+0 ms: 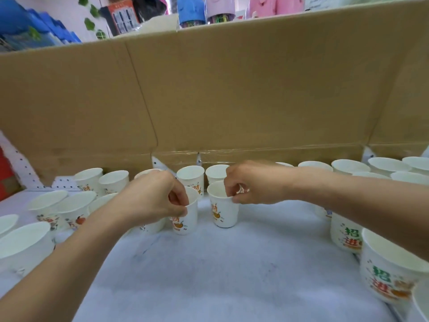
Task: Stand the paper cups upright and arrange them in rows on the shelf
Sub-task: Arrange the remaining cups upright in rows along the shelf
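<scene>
Two white paper cups with orange print stand upright near the middle of the white shelf (232, 263). My left hand (155, 198) pinches the rim of the left cup (186, 219). The rim of the right cup (222, 212) is pinched by my right hand (253, 182). Behind them a back row of upright cups (191, 178) runs along the cardboard. Several more upright cups (69, 210) crowd the left side, and others (385, 166) line the back right.
A tall brown cardboard sheet (232, 89) walls off the back of the shelf. Larger printed cups (390, 275) stand at the right front edge. White pegboard (21, 168) shows at the left. Coloured goods sit above the cardboard.
</scene>
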A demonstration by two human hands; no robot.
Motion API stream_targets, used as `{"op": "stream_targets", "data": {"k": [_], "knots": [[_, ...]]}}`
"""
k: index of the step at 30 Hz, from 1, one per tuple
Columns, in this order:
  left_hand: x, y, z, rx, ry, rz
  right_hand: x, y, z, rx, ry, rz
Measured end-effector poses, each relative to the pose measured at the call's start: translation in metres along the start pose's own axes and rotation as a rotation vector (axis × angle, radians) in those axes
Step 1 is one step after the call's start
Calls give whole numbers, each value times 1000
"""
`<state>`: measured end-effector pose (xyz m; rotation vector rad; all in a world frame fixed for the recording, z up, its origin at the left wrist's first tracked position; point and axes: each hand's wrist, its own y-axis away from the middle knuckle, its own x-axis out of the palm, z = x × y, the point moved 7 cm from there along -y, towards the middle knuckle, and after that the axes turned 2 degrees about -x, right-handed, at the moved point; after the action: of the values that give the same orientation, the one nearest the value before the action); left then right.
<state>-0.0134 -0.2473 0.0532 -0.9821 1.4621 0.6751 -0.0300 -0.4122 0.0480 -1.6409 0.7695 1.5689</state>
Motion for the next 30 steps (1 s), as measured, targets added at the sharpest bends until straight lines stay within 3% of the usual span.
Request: {"op": "stream_targets", "data": {"k": [6, 14, 18, 21, 24, 30], "knots": [[10, -11, -49, 184, 123, -24, -42, 51, -33, 186, -69, -28], [28, -31, -102, 416, 152, -50, -16, 67, -39, 280, -31, 96], [23, -32, -85, 395, 210, -87, -31, 78, -48, 298, -137, 46], [24, -30, -88, 365, 301, -130, -25, 92, -57, 335, -93, 211], [34, -29, -106, 389, 192, -164, -13, 94, -57, 344, 32, 298], [34, -31, -100, 441, 181, -134, -19, 90, -56, 323, -12, 137]]}}
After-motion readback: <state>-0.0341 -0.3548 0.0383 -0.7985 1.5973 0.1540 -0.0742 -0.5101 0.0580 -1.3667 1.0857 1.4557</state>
